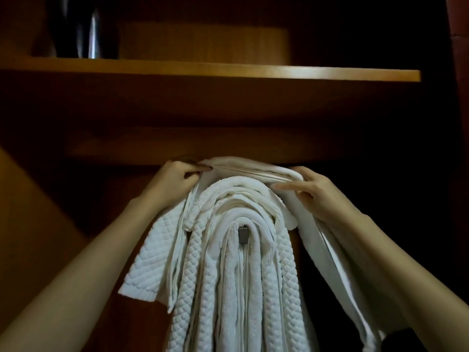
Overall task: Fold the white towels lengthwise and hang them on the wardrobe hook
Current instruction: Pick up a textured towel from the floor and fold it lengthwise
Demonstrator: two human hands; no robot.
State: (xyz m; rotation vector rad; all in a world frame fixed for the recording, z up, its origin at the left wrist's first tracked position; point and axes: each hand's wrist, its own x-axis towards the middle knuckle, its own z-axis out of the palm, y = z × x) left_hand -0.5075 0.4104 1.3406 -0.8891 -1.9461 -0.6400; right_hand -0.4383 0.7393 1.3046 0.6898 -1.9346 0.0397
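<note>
**Last towel going onto a crowded hook**

On the far left of the upper wooden shelf (203,69) stands a dark glossy object (83,29), too dim to identify, and just to its right a round wooden box (203,44).

Below the shelf, the left hand (175,179) is raised to the underside of the wardrobe. Its fingers are curled and pinch the left end of a smooth white folded towel (253,168). Under that hand a white quilted towel (152,255) hangs out to the left, its lower corner loose and spread rather than lying in line with the others.

In the middle, a stack of white towels (228,288) is already draped in nested arcs over the grey metal hook (243,235), of which only the tip shows among the folds. The smooth towel lies across the very top of this stack, spanning it from one hand to the other, with its folded edges running lengthwise.

On the right, the right hand (317,194) holds the other end of the towel — thumb along the near face, fingers over the top — while the rest of the cloth falls away beneath the wrist toward the lower right.

Judging from this, the task looks nearly done: several towels hang folded, and the top one is placed but not yet released. What seems left is to settle it evenly over the stack, let go, and perhaps tidy the splayed quilted towel — whether more towels wait elsewhere cannot be told.
</note>
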